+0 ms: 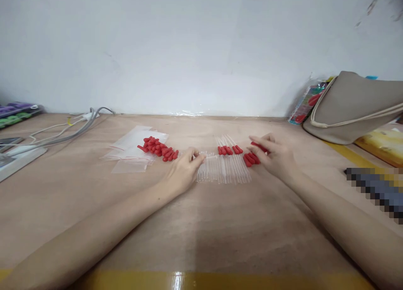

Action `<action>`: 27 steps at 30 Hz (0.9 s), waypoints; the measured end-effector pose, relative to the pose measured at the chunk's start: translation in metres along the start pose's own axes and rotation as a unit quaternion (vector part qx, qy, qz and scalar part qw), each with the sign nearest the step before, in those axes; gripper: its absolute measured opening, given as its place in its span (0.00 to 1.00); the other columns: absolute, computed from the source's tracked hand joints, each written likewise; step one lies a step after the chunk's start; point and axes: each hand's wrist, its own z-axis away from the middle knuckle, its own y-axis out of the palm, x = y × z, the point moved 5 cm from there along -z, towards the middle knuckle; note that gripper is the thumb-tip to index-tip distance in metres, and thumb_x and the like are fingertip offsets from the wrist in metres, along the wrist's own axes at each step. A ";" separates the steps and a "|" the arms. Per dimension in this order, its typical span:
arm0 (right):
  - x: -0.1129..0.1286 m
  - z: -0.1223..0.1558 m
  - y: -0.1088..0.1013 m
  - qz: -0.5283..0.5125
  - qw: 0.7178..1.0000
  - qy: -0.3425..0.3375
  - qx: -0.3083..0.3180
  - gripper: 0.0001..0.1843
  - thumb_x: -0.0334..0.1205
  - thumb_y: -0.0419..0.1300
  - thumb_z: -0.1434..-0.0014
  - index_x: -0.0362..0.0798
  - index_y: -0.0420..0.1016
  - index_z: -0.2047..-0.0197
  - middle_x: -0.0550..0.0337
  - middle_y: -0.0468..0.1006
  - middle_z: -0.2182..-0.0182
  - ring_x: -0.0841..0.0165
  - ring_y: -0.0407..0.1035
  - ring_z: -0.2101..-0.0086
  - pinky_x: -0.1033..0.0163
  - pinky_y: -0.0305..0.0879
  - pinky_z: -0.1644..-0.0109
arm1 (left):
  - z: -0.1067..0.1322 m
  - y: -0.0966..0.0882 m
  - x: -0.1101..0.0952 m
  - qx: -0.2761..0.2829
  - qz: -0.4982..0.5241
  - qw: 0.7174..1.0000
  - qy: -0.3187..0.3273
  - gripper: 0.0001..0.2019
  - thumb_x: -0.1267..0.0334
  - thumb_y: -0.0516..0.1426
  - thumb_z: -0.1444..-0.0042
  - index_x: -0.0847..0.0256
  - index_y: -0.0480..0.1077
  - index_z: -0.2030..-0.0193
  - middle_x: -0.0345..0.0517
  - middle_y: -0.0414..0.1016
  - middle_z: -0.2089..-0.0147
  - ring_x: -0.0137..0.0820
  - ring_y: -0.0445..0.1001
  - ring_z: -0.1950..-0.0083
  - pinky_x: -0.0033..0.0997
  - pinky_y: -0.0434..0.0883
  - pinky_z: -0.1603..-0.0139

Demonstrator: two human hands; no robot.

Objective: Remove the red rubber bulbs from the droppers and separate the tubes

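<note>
Clear thin dropper tubes (225,170) lie side by side in a row in the middle of the table. My left hand (185,168) is closed at the row's left end, its thumb and fingers pinched on what looks like a clear tube. My right hand (277,155) has its fingers closed on a red rubber bulb (258,146), partly hidden by them. Just below it lie several loose red bulbs (251,159). Behind the row, several tubes with red bulbs fitted (225,150) point toward the wall. A larger heap of red bulbs (154,146) sits left of my left hand.
Clear zip bags (134,145) lie under and beside the red heap. Cables (75,130) and a white-edged flat object (22,160) are at the left. A grey drawstring bag (355,109), a colourful package (307,103) and a yellow pack (382,145) stand at the right.
</note>
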 end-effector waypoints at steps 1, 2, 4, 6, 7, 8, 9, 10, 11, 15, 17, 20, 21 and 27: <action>-0.014 -0.006 -0.001 -0.004 0.998 0.054 0.014 0.16 0.45 0.57 0.46 0.46 0.73 0.57 0.57 0.73 0.72 0.69 0.67 0.73 0.63 0.64 0.69 | -0.003 0.003 0.001 0.006 -0.001 1.000 -0.010 0.14 0.64 0.44 0.38 0.60 0.66 0.52 0.46 0.69 0.64 0.28 0.66 0.69 0.26 0.65 0.74; -0.031 -0.011 -0.005 -0.018 0.993 0.118 0.006 0.16 0.46 0.59 0.48 0.45 0.73 0.58 0.58 0.73 0.74 0.70 0.66 0.75 0.64 0.63 0.71 | -0.005 0.007 0.001 0.011 0.002 1.000 -0.016 0.15 0.64 0.43 0.38 0.60 0.65 0.50 0.46 0.68 0.64 0.29 0.66 0.68 0.27 0.65 0.73; -0.059 -0.016 -0.008 -0.032 0.979 0.203 0.006 0.16 0.49 0.62 0.53 0.46 0.73 0.65 0.58 0.73 0.74 0.70 0.65 0.75 0.64 0.61 0.72 | -0.009 0.013 0.000 0.015 0.009 1.000 -0.015 0.15 0.64 0.43 0.38 0.60 0.64 0.49 0.45 0.68 0.65 0.30 0.66 0.68 0.28 0.66 0.71; -0.080 -0.015 -0.005 -0.061 0.963 0.259 0.028 0.15 0.48 0.64 0.55 0.46 0.73 0.69 0.57 0.74 0.74 0.71 0.64 0.75 0.65 0.61 0.73 | -0.012 0.019 -0.003 0.011 0.010 1.000 -0.002 0.14 0.67 0.43 0.38 0.61 0.65 0.51 0.46 0.68 0.65 0.30 0.66 0.68 0.29 0.66 0.71; -0.089 -0.013 -0.002 -0.084 0.954 0.286 0.044 0.14 0.47 0.63 0.55 0.45 0.73 0.69 0.57 0.74 0.73 0.71 0.64 0.76 0.65 0.61 0.74 | -0.013 0.020 -0.005 0.007 0.011 1.000 0.010 0.14 0.69 0.43 0.39 0.61 0.66 0.53 0.46 0.69 0.64 0.30 0.67 0.67 0.29 0.67 0.70; -0.095 -0.010 0.002 -0.106 0.943 0.310 0.060 0.13 0.46 0.63 0.54 0.45 0.74 0.68 0.57 0.74 0.74 0.72 0.64 0.77 0.65 0.61 0.74 | -0.014 0.021 -0.007 0.002 0.010 1.000 0.024 0.14 0.71 0.43 0.40 0.62 0.67 0.54 0.47 0.69 0.63 0.30 0.68 0.65 0.29 0.67 0.68; -0.100 -0.008 0.007 -0.126 0.933 0.329 0.075 0.13 0.44 0.62 0.54 0.45 0.74 0.67 0.57 0.74 0.74 0.73 0.63 0.78 0.66 0.61 0.74 | -0.015 0.022 -0.010 -0.001 0.011 0.999 0.038 0.13 0.72 0.44 0.40 0.63 0.67 0.56 0.47 0.70 0.63 0.31 0.68 0.64 0.29 0.68 0.66; -0.103 -0.005 0.012 -0.139 0.925 0.343 0.088 0.12 0.43 0.62 0.53 0.44 0.75 0.66 0.58 0.74 0.74 0.74 0.63 0.78 0.66 0.61 0.74 | -0.015 0.022 -0.012 -0.001 0.012 0.999 0.052 0.12 0.73 0.45 0.41 0.64 0.67 0.58 0.47 0.70 0.63 0.31 0.69 0.63 0.30 0.69 0.64; -0.105 -0.004 0.016 -0.149 0.920 0.349 0.096 0.12 0.42 0.62 0.53 0.44 0.75 0.66 0.58 0.74 0.74 0.75 0.63 0.78 0.66 0.61 0.74 | -0.016 0.023 -0.015 0.004 0.012 0.998 0.065 0.11 0.74 0.45 0.42 0.65 0.68 0.60 0.47 0.70 0.64 0.32 0.69 0.62 0.30 0.69 0.63; -0.107 -0.004 0.030 -0.194 0.916 0.333 0.110 0.11 0.43 0.63 0.54 0.44 0.74 0.69 0.58 0.75 0.73 0.74 0.65 0.75 0.67 0.62 0.71 | -0.016 0.027 -0.022 0.036 0.026 0.995 0.093 0.10 0.75 0.46 0.43 0.65 0.68 0.68 0.48 0.70 0.66 0.32 0.68 0.63 0.31 0.70 0.60; -0.106 -0.004 0.034 -0.205 0.915 0.325 0.124 0.12 0.43 0.64 0.55 0.44 0.74 0.70 0.58 0.76 0.74 0.72 0.67 0.74 0.67 0.63 0.70 | -0.015 0.029 -0.025 0.050 0.051 0.993 0.093 0.10 0.74 0.47 0.44 0.65 0.68 0.68 0.48 0.70 0.65 0.32 0.68 0.62 0.31 0.70 0.59; -0.104 -0.003 0.035 -0.193 0.914 0.330 0.139 0.13 0.45 0.66 0.58 0.45 0.76 0.70 0.58 0.76 0.74 0.71 0.68 0.74 0.66 0.63 0.71 | -0.013 0.032 -0.027 0.069 0.099 0.989 0.083 0.08 0.71 0.48 0.43 0.65 0.68 0.68 0.49 0.70 0.64 0.32 0.68 0.61 0.32 0.70 0.57; -0.103 -0.003 0.034 -0.190 0.913 0.332 0.142 0.14 0.46 0.66 0.58 0.45 0.76 0.71 0.57 0.77 0.74 0.70 0.68 0.74 0.66 0.63 0.71 | -0.012 0.033 -0.028 0.075 0.113 0.988 0.077 0.08 0.70 0.49 0.43 0.65 0.68 0.67 0.49 0.69 0.64 0.32 0.68 0.61 0.32 0.70 0.57; -0.095 -0.008 0.022 -0.117 0.941 0.286 0.136 0.19 0.54 0.60 0.53 0.45 0.76 0.68 0.60 0.73 0.79 0.72 0.62 0.79 0.66 0.56 0.76 | -0.009 0.027 -0.030 0.096 0.133 0.983 0.083 0.18 0.53 0.53 0.45 0.67 0.68 0.55 0.57 0.66 0.52 0.40 0.65 0.49 0.40 0.67 0.49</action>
